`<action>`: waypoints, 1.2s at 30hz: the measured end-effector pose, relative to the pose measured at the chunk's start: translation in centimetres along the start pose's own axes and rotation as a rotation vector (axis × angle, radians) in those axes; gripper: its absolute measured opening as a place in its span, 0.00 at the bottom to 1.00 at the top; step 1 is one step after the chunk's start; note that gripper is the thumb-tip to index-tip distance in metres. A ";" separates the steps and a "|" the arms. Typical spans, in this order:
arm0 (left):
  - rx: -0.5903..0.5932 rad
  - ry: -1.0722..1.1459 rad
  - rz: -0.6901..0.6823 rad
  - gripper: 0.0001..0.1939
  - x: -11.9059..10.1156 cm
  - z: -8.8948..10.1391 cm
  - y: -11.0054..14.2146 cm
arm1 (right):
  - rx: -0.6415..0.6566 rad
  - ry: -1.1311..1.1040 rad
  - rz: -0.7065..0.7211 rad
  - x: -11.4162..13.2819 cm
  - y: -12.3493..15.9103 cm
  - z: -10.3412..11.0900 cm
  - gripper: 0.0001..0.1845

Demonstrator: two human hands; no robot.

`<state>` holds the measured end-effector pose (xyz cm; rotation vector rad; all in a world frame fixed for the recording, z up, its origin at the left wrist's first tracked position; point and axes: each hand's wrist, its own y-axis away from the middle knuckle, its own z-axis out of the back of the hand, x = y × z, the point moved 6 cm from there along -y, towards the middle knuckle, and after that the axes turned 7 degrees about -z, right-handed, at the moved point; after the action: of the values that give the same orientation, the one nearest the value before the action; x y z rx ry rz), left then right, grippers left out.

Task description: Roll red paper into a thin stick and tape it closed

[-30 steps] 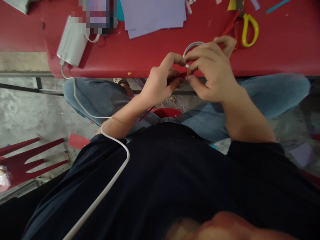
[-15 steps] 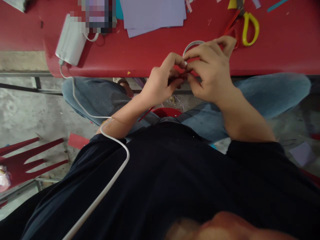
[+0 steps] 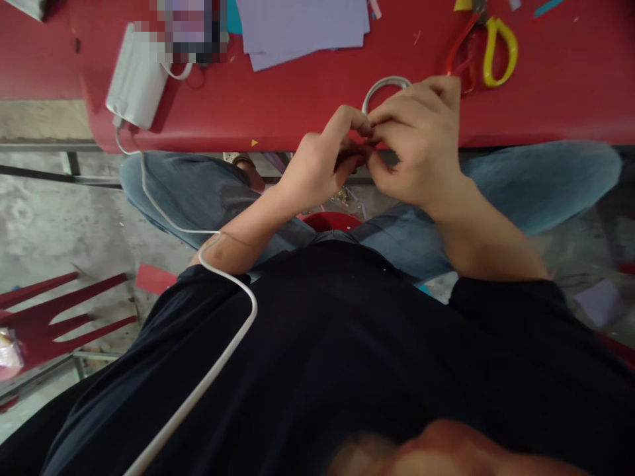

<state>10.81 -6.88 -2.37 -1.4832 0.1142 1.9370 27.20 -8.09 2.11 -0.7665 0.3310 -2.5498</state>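
My left hand (image 3: 317, 165) and my right hand (image 3: 419, 149) meet at the near edge of the red table (image 3: 278, 112). Both pinch a thin red paper strip (image 3: 358, 149), mostly hidden between the fingertips. A pale paper strip curled into a loop (image 3: 381, 84) rises from behind my right fingers. All fingers are curled and pressed together.
Yellow-handled scissors (image 3: 499, 43) lie on the table at the far right. Lilac paper sheets (image 3: 302, 26) lie at the far middle. A white power bank (image 3: 136, 76) sits at the left, its white cable (image 3: 218, 271) running over my left forearm. A red chair (image 3: 49, 317) stands on the floor at the left.
My hands have closed tighter together on the red strip. The red strip's tail that hung below my left hand no longer shows.
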 end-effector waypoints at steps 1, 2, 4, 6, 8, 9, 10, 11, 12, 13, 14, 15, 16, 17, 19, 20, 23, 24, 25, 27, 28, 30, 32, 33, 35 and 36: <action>-0.002 -0.005 -0.010 0.16 0.0 0.0 0.0 | 0.016 -0.006 -0.022 -0.1 0.0 -0.1 0.13; -0.002 -0.013 -0.017 0.16 0.0 0.0 0.0 | 0.033 -0.012 -0.046 -0.2 0.0 -0.1 0.12; -0.002 -0.042 -0.035 0.15 -0.2 0.0 0.0 | 0.039 -0.025 -0.082 -0.2 -0.1 -0.1 0.12; 0.004 -0.090 -0.065 0.16 -0.7 0.1 0.0 | 0.035 -0.037 -0.086 -0.1 -0.1 0.0 0.12; 0.019 -0.133 -0.091 0.17 -1.1 0.0 0.0 | 0.036 -0.036 -0.074 -0.1 -0.1 0.1 0.12; 0.025 -0.144 -0.096 0.17 -1.1 0.0 0.0 | 0.038 -0.034 -0.067 -0.1 -0.1 0.1 0.12; 0.029 -0.140 -0.097 0.17 -1.0 -0.1 0.0 | 0.039 -0.033 -0.061 -0.2 0.0 0.1 0.12; 0.032 -0.119 -0.094 0.17 -0.8 -0.1 0.0 | 0.038 -0.032 -0.057 -0.2 0.0 0.1 0.12; 0.031 -0.087 -0.092 0.16 -0.6 -0.1 0.0 | 0.037 -0.029 -0.056 -0.2 0.1 0.1 0.12; 0.030 -0.050 -0.084 0.17 -0.3 0.0 0.0 | 0.041 -0.023 -0.057 -0.3 0.1 0.2 0.12; 0.029 -0.014 -0.070 0.18 0.0 0.0 0.1 | 0.054 -0.012 -0.061 -0.2 0.1 0.2 0.12; 0.032 0.013 -0.055 0.20 0.3 0.1 0.1 | 0.071 0.002 -0.069 -0.2 0.1 0.2 0.13; 0.038 0.029 -0.034 0.22 0.6 0.1 0.1 | 0.086 0.016 -0.076 -0.1 0.1 0.3 0.13; 0.040 0.032 -0.017 0.24 0.8 0.2 0.2 | 0.091 0.028 -0.076 0.0 0.1 0.4 0.13; 0.037 0.018 -0.002 0.27 0.8 0.4 0.2 | 0.087 0.040 -0.069 0.3 0.0 0.8 0.15; 0.029 0.006 -0.006 0.27 0.6 0.5 0.2 | 0.083 0.041 -0.070 0.4 0.0 0.9 0.15; -0.011 -0.033 -0.026 0.23 -0.1 0.8 0.0 | 0.102 0.063 -0.096 0.4 0.0 0.9 0.16; -0.029 -0.047 -0.034 0.21 -0.4 0.8 -0.1 | 0.110 0.077 -0.100 0.4 0.0 0.8 0.16; -0.047 -0.059 -0.041 0.18 -0.7 0.9 -0.2 | 0.110 0.094 -0.096 0.4 0.0 0.8 0.17; -0.072 -0.080 -0.045 0.14 -1.2 1.0 -0.3 | 0.105 0.124 -0.078 0.4 0.1 0.7 0.17; -0.080 -0.087 -0.045 0.13 -1.4 1.0 -0.3 | 0.099 0.134 -0.070 0.4 0.2 0.7 0.18; -0.090 -0.084 -0.047 0.12 -1.6 1.0 -0.3 | 0.082 0.150 -0.060 0.4 0.2 0.8 0.19; -0.105 -0.065 -0.060 0.12 -1.6 1.1 -0.4 | 0.060 0.156 -0.061 0.3 0.2 1.0 0.20; -0.109 -0.057 -0.068 0.13 -1.5 1.2 -0.4 | 0.055 0.157 -0.067 0.3 0.2 1.1 0.20; -0.105 -0.040 -0.080 0.14 -1.3 1.2 -0.4 | 0.064 0.150 -0.077 0.1 0.1 1.1 0.20; -0.100 -0.034 -0.083 0.15 -1.3 1.2 -0.5 | 0.075 0.143 -0.077 0.1 0.1 1.0 0.19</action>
<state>10.24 -6.57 -0.69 -1.4950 -0.0588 1.9245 27.72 -8.33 2.98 -0.5813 0.2538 -2.6802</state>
